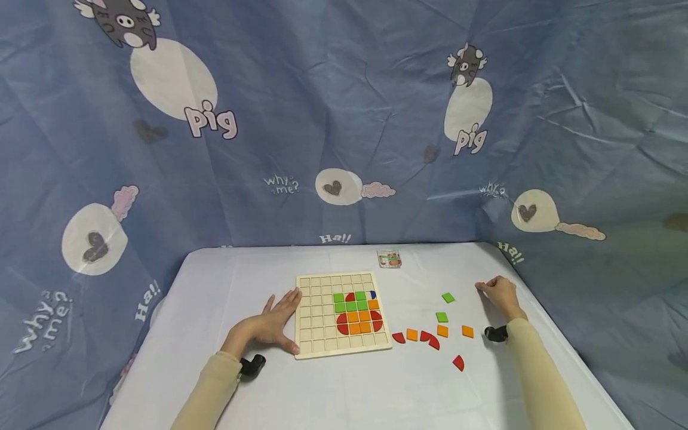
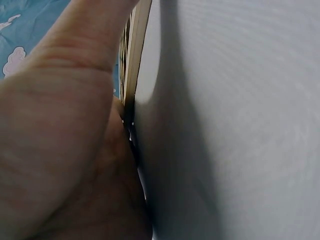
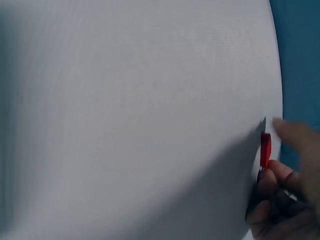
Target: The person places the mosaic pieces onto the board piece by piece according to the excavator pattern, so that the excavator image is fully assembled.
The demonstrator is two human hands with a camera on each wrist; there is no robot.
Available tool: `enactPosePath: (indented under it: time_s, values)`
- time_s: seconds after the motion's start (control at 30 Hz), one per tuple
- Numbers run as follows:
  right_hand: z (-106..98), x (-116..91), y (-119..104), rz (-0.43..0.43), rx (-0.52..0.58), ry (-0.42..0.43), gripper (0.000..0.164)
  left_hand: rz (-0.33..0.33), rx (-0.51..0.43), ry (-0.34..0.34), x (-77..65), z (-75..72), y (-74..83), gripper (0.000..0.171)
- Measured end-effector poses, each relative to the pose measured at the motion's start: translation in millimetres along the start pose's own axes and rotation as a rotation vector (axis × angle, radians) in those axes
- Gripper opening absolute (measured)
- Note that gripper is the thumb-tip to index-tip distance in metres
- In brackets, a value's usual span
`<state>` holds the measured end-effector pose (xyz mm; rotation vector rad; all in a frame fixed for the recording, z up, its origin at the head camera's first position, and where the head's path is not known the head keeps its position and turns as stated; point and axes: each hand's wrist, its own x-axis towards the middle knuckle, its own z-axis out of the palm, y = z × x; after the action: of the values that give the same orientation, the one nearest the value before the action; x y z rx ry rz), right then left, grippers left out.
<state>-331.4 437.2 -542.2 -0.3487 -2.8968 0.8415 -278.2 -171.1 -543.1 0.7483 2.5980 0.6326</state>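
A pale wooden grid board [image 1: 317, 325] lies on the white table, with green, orange and red pieces and one blue piece set in its right part. Spread along the board's left edge, my left hand [image 1: 274, 322] touches it with extended fingers and thumb. The left wrist view shows the hand close up, with the board edge [image 2: 135, 60] beyond the thumb. Off to the right, my right hand [image 1: 501, 295] holds a small red piece [image 3: 265, 150] at its fingertips, just at the tabletop. Its full shape is hidden.
Between board and right hand lie loose pieces: green squares [image 1: 442, 317], orange squares [image 1: 467, 331] and red quarter-rounds [image 1: 458, 363]. A small pattern card [image 1: 389, 258] lies behind the board. Blue printed cloth [image 1: 344, 119] hangs behind the white table [image 1: 258, 400].
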Motion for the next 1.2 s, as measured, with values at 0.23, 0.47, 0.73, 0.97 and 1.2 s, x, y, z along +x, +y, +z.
enactPosePath:
  time_s: [0.23,0.47,0.73,0.97,1.2]
  values:
    - [1,4,8,-0.133,0.016,-0.120,0.036,0.002,0.017,-0.007,0.3,-0.7,-1.2,0.138]
    - [-2,4,9,-0.101,0.023,-0.154,0.030,-0.001,0.020,0.005,1.3,-1.2,-3.0,0.139]
    - [9,-2,-4,-0.143,0.009,-0.122,0.030,-0.010,0.023,-0.004,-0.4,2.2,-4.3,0.139]
    - [30,-11,-63,-0.295,0.052,-0.118,0.028,0.001,0.024,0.005,0.2,2.9,-2.6,0.138]
    - [70,-28,-146,-0.514,0.120,-0.208,0.016,-0.012,0.037,-0.002,1.1,2.2,-1.8,0.138]
